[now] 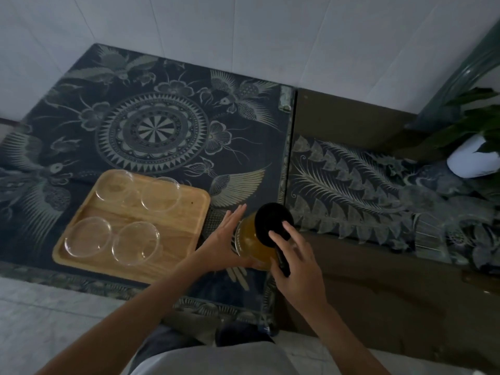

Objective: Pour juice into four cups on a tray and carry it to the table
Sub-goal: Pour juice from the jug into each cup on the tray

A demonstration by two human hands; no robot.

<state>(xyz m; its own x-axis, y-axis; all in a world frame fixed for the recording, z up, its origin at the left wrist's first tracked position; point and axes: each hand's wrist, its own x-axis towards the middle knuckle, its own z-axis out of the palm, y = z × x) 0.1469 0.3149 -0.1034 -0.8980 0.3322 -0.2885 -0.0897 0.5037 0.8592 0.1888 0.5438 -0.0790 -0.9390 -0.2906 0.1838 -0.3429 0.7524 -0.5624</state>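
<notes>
Dim light falls on a low bench (167, 125) covered by a dark blue cloth printed with pale birds and a mandala. Pale tiled floor (243, 31) surrounds it. A green leafy plant in a white pot (472, 158) stands at right.

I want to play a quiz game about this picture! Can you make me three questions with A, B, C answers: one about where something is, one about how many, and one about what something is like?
1. Where does the juice pitcher stand?
A. On the tray
B. Right of the tray
C. On the floor

2. How many glass cups are on the wooden tray?
A. Two
B. Three
C. Four

3. What are the cups like?
A. Empty
B. Full of juice
C. Tipped over

Answers:
1 B: it stands on the patterned table beside the tray's right edge.
2 C: four clear cups sit in two rows.
3 A: the wood shows through them; the left hand and right hand are at the pitcher.
</notes>
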